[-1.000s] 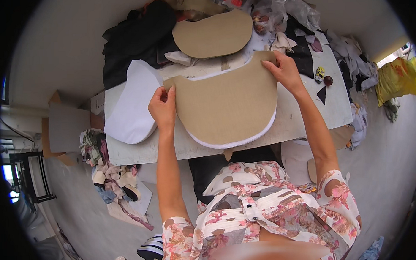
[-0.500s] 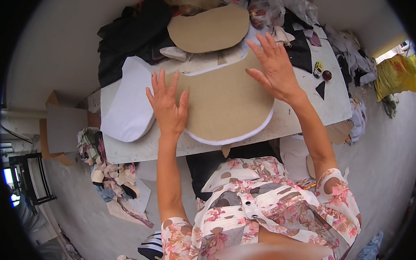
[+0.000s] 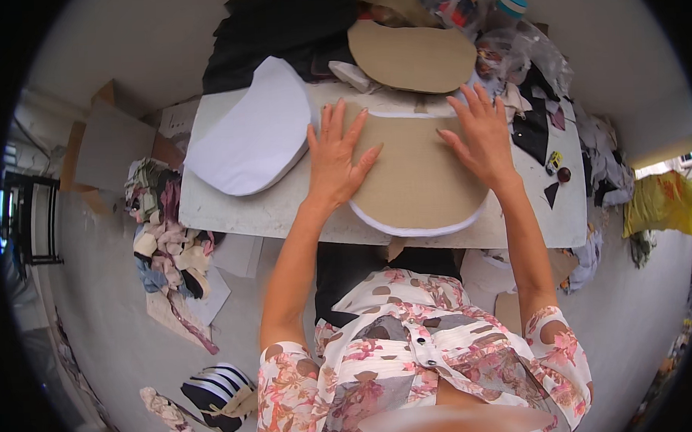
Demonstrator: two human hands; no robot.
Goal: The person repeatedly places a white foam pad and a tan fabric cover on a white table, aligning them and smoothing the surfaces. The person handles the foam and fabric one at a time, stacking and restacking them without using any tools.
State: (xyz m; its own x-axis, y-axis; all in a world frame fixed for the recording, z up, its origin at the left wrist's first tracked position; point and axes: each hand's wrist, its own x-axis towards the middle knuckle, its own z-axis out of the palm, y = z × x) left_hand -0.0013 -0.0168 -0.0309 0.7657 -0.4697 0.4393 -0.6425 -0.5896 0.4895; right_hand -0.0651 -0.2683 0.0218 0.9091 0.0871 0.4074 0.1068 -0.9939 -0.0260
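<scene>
A tan, rounded panel point(image 3: 421, 175) with a white fabric edge lies flat on the white table point(image 3: 270, 219) before me. My left hand point(image 3: 338, 157) rests over its left edge, fingers stretched and the thumb out over the tan face. Across from it, my right hand point(image 3: 482, 144) lies spread over the right edge, the thumb pointing inward. Neither hand grips anything. Left of my left hand sits a white, fabric-covered curved piece point(image 3: 255, 135). Beyond the panel lies a second tan rounded piece point(image 3: 413, 55).
Black fabric point(image 3: 279, 35) covers the far left of the table. Clear plastic bags point(image 3: 535, 53) crowd the far right. A small yellow toy car point(image 3: 554, 161) and a dark round object point(image 3: 564, 175) sit near the right edge. Fabric scraps point(image 3: 164, 253) hang at the left.
The view has shifted, so the table's things appear farther right. My left hand has moved inward over the panel's left edge. My right hand has drawn nearer to me along the right side.
</scene>
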